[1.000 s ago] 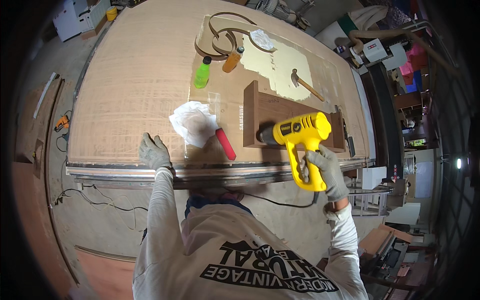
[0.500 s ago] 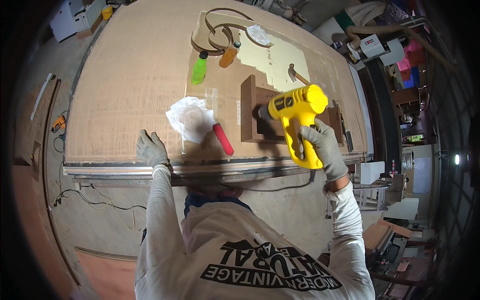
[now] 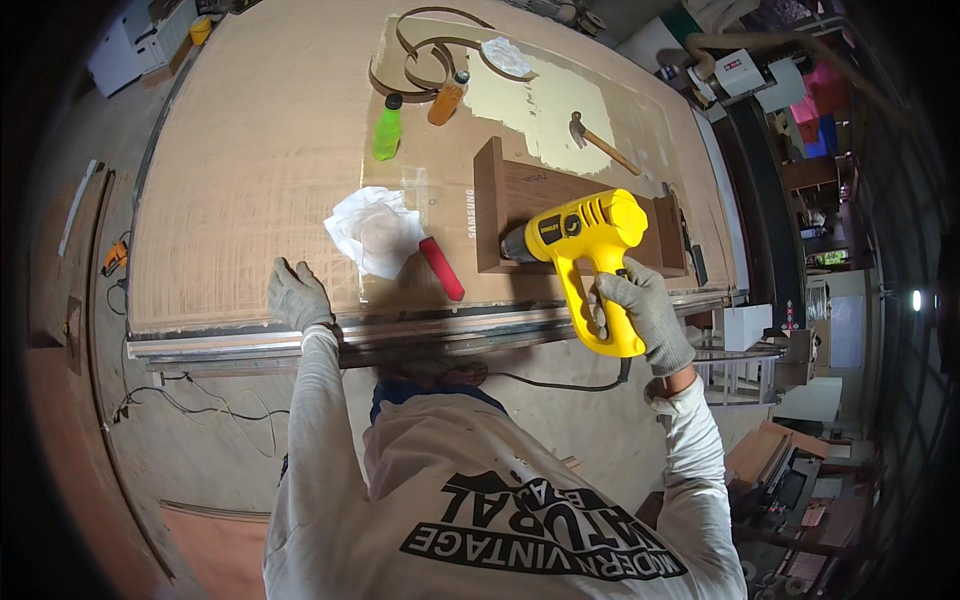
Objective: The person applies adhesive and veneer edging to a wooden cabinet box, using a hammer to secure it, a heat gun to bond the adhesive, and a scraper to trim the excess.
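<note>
the right hand (image 3: 648, 310), in a grey work glove, is wrapped tight around the handle of a yellow plastic heat gun (image 3: 590, 250), fingers curled closed on the grip. the right forearm comes up from the lower edge, bent at the elbow, wrist cocked so the gun lies nearly level with its dark metal nozzle pointing to the person's left. the nozzle sits over the dark brown rectangular wooden panel (image 3: 520, 200) that lies flat near the front edge of the large brown plywood desk (image 3: 250, 130). a black cord hangs from the base of the handle below the desk edge.

the left hand (image 3: 297, 295), also gloved in grey, lies flat and open, palm down, on the desk just behind its metal front rail; it grips nothing. the left arm is stretched nearly straight forward.

between the hands lie a crumpled white cloth (image 3: 375, 228) and, touching its right side, a red flat-handled scraper (image 3: 441, 268). farther back stand a green plastic bottle (image 3: 387, 128) and an orange bottle (image 3: 447, 98), with a wooden-handled hammer (image 3: 603, 145) to their right.
</note>
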Tool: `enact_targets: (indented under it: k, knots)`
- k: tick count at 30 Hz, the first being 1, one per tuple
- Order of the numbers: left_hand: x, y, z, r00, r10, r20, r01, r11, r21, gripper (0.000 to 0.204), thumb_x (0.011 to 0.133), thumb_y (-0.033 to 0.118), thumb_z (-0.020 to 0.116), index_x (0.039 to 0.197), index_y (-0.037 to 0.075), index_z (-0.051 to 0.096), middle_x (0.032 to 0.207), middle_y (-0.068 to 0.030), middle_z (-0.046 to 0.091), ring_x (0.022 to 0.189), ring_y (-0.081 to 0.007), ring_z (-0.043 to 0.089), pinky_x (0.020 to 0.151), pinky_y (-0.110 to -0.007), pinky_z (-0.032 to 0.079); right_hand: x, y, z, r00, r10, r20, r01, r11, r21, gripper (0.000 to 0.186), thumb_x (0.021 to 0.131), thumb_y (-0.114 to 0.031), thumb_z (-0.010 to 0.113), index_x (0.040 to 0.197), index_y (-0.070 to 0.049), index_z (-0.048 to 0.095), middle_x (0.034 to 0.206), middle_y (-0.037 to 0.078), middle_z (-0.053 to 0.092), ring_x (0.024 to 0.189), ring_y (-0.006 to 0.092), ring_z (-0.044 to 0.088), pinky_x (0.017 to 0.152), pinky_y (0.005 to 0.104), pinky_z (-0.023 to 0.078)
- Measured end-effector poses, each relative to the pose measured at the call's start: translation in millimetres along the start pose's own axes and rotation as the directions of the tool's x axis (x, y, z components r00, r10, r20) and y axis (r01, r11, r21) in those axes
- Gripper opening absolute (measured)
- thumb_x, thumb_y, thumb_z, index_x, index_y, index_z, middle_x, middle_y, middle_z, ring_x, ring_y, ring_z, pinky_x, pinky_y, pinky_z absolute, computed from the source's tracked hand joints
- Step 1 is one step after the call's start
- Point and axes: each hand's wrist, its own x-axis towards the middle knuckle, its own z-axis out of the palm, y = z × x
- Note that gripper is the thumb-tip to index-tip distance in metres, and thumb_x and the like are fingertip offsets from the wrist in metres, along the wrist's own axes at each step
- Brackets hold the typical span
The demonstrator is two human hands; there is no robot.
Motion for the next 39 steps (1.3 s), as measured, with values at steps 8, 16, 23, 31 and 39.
enact_targets:
  k: [8,16,23,31,39]
  knots:
    - [0,2,1,1.0,0.001,0.004,-0.001,1.0,0.003,0.048,0.099,0.04,0.066,0.136,0.011,0.06,0.127,-0.0145,0.068,0.118,-0.0354,0.061,0.099,-0.053,0.045,-20,11,-31,0.976,-0.021,-0.216,0.01,0.999,-0.05,0.026,0.101,-0.018,0.07,0.12,-0.001,0.063,0.085,0.006,0.068,0.06,0.013,0.063,0.055,0.0284,0.054]
    - [-3,3,-4,1.0,-0.016,0.016,0.016,1.0,-0.009,0.05,0.098,0.04,0.066,0.138,0.011,0.059,0.129,-0.0147,0.067,0.121,-0.0356,0.06,0.102,-0.053,0.044,-24,19,-7,0.997,-0.004,-0.081,0.001,0.999,-0.032,0.027,0.101,-0.02,0.07,0.118,-0.002,0.062,0.084,0.005,0.066,0.061,0.0126,0.063,0.056,0.028,0.054]
    - [0,-16,-11,0.996,0.06,0.073,-0.053,0.995,-0.087,0.053,0.098,0.035,0.066,0.141,0.006,0.056,0.136,-0.0203,0.062,0.124,-0.0397,0.057,0.106,-0.051,0.043,-14,5,-5,1.0,0.015,-0.009,-0.015,0.997,0.073,0.032,0.099,-0.021,0.074,0.121,-0.001,0.064,0.086,0.006,0.067,0.062,0.0135,0.064,0.055,0.0297,0.054]
    - [-57,-90,-124,0.98,-0.095,0.174,0.128,0.973,-0.192,0.047,0.095,0.025,0.069,0.133,0.0,0.058,0.139,-0.026,0.058,0.128,-0.0436,0.055,0.106,-0.051,0.046,17,-10,-17,0.997,-0.034,0.067,0.033,0.999,0.02,0.032,0.098,-0.023,0.072,0.117,0.001,0.064,0.079,0.008,0.068,0.058,0.0141,0.064,0.054,0.0278,0.053]
    - [-301,-304,-178,0.507,-0.692,0.514,0.499,0.722,0.48,0.054,0.088,0.034,0.063,0.125,-0.006,0.066,0.124,-0.0286,0.068,0.115,-0.0464,0.065,0.1,-0.053,0.052,28,-6,-32,0.973,-0.215,0.08,0.223,0.969,-0.102,0.033,0.097,-0.023,0.072,0.116,0.003,0.065,0.081,0.009,0.07,0.057,0.0135,0.064,0.056,0.0288,0.054]
